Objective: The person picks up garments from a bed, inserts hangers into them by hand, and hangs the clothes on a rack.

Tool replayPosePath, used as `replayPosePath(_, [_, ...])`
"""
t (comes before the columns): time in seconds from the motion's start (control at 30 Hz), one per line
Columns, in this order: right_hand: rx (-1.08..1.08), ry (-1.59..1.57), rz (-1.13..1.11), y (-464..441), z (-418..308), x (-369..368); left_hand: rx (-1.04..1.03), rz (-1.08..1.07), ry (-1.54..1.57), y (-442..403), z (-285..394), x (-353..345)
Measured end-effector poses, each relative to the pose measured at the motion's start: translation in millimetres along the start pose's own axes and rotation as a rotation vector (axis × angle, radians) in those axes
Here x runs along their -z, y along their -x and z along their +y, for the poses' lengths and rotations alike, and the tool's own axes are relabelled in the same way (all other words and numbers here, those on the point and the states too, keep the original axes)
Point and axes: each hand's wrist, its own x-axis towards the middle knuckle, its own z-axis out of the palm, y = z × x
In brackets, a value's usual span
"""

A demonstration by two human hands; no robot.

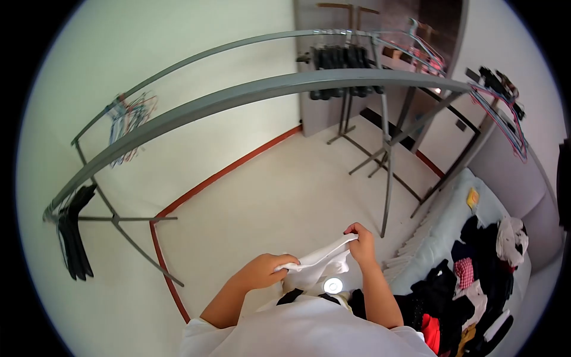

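My left hand (262,272) gripped one end of a white garment (319,257) and my right hand (361,245) the other — fingers of both closed on its edge, the cloth stretched between them in front of me, above the pale floor (267,190). Ahead stood a grey rack (357,77), black hangers (72,238) at its left end — clothes (439,284) lay heaped on the couch (425,253) to my right.

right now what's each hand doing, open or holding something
Left hand: closed, holding one end of the white cloth.
Right hand: closed, holding the other end of the white cloth.
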Motion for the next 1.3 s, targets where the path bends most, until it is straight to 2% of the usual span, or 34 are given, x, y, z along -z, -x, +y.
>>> replayPosePath(0.07, [0.096, -0.035, 0.015, 5.1, -27.4, -34.0, 0.069, 0.027, 0.023, 32.8, -19.3, 3.6])
replayPosePath(0.13, [0.116, -0.089, -0.056, 4.1, -44.4, -68.0, -0.198, 0.295, 0.103, 65.1, -38.3, -0.5])
replayPosePath(0.27, [0.131, -0.240, -0.298, -4.6, -77.8, -141.3, -0.057, 0.469, 0.107, 130.1, -60.5, -3.4])
replayPosePath(0.33, [0.213, -0.258, -0.424, -9.4, -96.6, -180.1, -0.019, 0.470, 0.021, 162.3, -71.7, -3.6])
replayPosePath(0.43, [0.132, -0.285, -0.644, -13.8, -135.1, -224.2, 0.098, 0.626, 0.008, 200.7, -76.5, -0.1])
replayPosePath(0.5, [0.165, -0.254, -0.748, -12.6, -158.5, -250.9, 0.169, 0.686, 0.051, 218.0, -80.4, -0.8])
replayPosePath(0.6, [0.190, -0.237, -0.898, -17.8, -171.4, -283.9, 0.218, 0.900, 0.074, 226.7, -80.5, -5.6])
replayPosePath(0.7, [0.224, -0.261, -1.028, -25.6, -179.4, -316.5, 0.263, 1.034, 0.005, 228.2, -83.5, -7.5])
replayPosePath(0.9, [0.281, -0.299, -1.177, -27.3, -221.4, -364.1, 0.515, 1.128, -0.061, 227.4, -67.7, 3.3])
replayPosePath(1.1, [0.365, -0.438, -1.269, -24.0, -229.0, -410.6, 0.603, 1.291, -0.164, 225.1, -68.1, 1.7])
replayPosePath(1.17, [0.385, -0.467, -1.305, -14.8, -232.6, -418.2, 0.814, 1.271, -0.211, 221.1, -73.6, -5.0])
replayPosePath(1.2, [0.379, -0.476, -1.334, -8.6, -237.9, -420.7, 0.829, 1.282, -0.206, 219.0, -70.7, -5.5])
replayPosePath(1.27, [0.383, -0.490, -1.376, 1.8, -248.2, -426.3, 1.023, 1.227, -0.156, 216.3, -64.0, -2.7])
replayPosePath(1.3, [0.376, -0.505, -1.419, 6.7, -255.0, -433.2, 1.032, 1.240, -0.156, 221.0, -68.8, -1.5])
